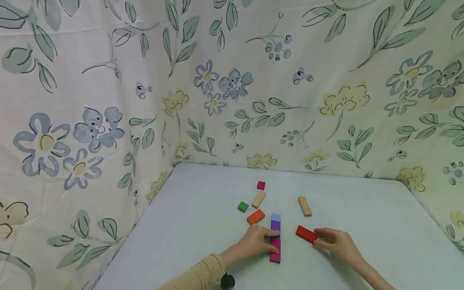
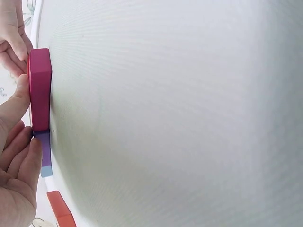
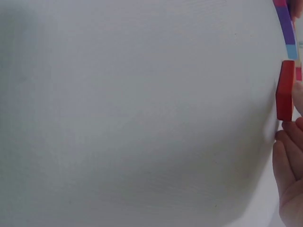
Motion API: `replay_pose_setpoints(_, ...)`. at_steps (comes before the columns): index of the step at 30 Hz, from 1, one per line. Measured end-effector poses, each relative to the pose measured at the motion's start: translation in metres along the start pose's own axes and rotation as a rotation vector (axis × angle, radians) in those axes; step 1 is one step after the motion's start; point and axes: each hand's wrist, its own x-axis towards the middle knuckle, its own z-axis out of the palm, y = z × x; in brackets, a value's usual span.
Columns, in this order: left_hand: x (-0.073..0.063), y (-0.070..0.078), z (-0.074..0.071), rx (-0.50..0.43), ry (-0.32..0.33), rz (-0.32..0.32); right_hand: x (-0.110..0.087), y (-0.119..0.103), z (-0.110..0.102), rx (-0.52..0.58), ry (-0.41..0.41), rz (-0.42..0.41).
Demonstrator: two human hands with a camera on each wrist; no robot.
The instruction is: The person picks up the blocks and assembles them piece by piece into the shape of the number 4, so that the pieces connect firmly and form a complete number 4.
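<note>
A row of small wooden blocks runs away from me in the head view: a magenta block (image 1: 275,257) nearest, then a purple block (image 1: 276,226), with a light blue block (image 1: 276,217) at the far end. My left hand (image 1: 253,241) holds the magenta block, thumb on its side and fingertips by its join with the purple one. To the right, my right hand (image 1: 337,243) pinches one end of a red block (image 1: 305,234), which lies slanted and apart from the row. The left wrist view shows the magenta block (image 2: 40,90) close up; the right wrist view shows the red block (image 3: 285,90).
Left of the row lie an orange block (image 1: 255,217) and a green block (image 1: 243,207). Farther back are a plain wood block (image 1: 259,199) and a small red cube (image 1: 261,185). Another plain block (image 1: 305,206) lies beyond the red one. Floral cloth (image 1: 235,133) borders the white table (image 1: 203,201).
</note>
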Motion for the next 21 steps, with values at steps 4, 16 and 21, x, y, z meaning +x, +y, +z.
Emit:
replay_pose_setpoints(4, -0.0001, 0.0000, 0.0002, 0.004, 0.002, 0.002, -0.0015, 0.0008, 0.0027, -0.014, 0.014, 0.006)
replay_pose_setpoints(16, -0.0017, 0.0018, -0.0008, 0.020, 0.007, 0.010, -0.0043, 0.0011, 0.0098, -0.075, 0.067, 0.012)
replay_pose_setpoints(21, -0.0012, 0.0017, -0.0003, 0.017, 0.007, 0.010, -0.0054, 0.0000, 0.0103, -0.093, 0.080, 0.006)
